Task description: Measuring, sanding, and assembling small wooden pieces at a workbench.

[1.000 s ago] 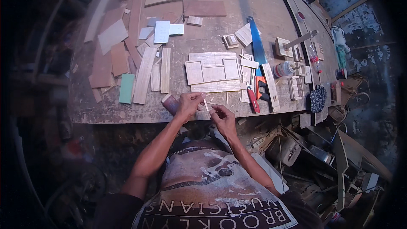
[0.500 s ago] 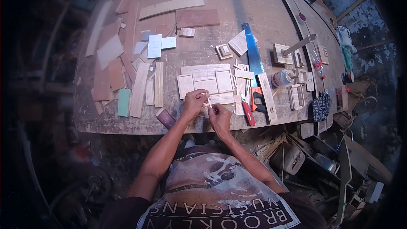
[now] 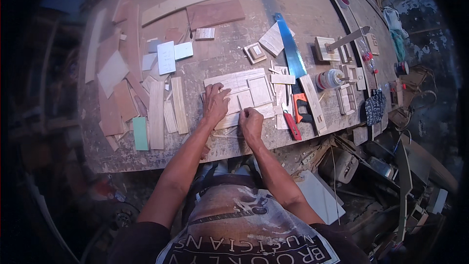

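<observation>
- Wooden panel (image 3: pixel 245 100) lies flat on the tabletop (image 3: pixel 220 54), just in front of you at 12 o'clock, its boards laid edge to edge with a framed square (image 3: pixel 260 91) at its 2 o'clock.
- Your left hand (image 3: pixel 215 103) has let go of the strip and come down on the panel's 9 o'clock side; its fingers are spread, pressing from above and gripping nothing that shows.
- Your right hand (image 3: pixel 251 124) has moved in over the panel's 5 o'clock part, fingers pinched close together on what looks like the thin strip (image 3: pixel 240 105), its end poking out toward 12 o'clock.
- A second ago both hands met around that strip in the air, nearer your body. Now one hand seems to steady while the other places, so the work appears to have passed from handling the strip to setting it against the panel.
- Whether the strip touches the boards, you cannot tell from this view.
- From the panel, the saw (image 3: pixel 289 46) blade lies toward 2 o'clock, the red-handled tool (image 3: pixel 292 127) toward 4, and the green block (image 3: pixel 140 133) toward 8.
</observation>
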{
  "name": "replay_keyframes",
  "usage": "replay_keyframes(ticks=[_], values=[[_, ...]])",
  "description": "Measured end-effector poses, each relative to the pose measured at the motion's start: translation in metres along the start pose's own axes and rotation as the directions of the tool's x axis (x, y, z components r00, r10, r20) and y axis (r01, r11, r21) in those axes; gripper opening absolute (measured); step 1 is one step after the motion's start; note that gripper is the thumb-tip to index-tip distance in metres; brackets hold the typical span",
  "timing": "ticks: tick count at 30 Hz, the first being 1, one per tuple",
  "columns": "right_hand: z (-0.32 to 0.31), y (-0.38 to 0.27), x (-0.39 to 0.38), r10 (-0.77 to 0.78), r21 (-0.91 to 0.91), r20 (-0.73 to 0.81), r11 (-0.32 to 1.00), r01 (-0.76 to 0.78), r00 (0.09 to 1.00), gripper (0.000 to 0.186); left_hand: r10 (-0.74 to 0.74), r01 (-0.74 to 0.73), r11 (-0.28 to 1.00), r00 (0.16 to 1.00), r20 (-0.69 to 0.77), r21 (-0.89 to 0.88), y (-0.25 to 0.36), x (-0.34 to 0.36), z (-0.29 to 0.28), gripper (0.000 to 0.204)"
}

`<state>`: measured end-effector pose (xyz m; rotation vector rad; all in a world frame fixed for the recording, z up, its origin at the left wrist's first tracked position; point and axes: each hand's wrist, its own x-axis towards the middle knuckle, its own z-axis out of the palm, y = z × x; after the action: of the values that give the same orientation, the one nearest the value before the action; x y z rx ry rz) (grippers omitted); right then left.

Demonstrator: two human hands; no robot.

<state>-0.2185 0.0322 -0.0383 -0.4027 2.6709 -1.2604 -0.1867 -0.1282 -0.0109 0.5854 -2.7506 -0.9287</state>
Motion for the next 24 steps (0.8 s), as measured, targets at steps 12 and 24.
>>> replay_keyframes(ticks=[12, 24], values=[[0.003, -0.008, 0.005, -0.07, -0.085, 0.054, 0.994, 0.075, 0.996, 0.014, 0.231, -0.256, 0.952, 0.96, 0.156, 0.165, -0.001, -0.023, 0.007, 0.043], [-0.002, -0.004, -0.003, -0.085, -0.008, 0.011, 0.996, 0.086, 0.996, 0.018, 0.236, -0.272, 0.94, 0.954, 0.186, 0.206, 0.0, -0.023, 0.007, 0.046]])
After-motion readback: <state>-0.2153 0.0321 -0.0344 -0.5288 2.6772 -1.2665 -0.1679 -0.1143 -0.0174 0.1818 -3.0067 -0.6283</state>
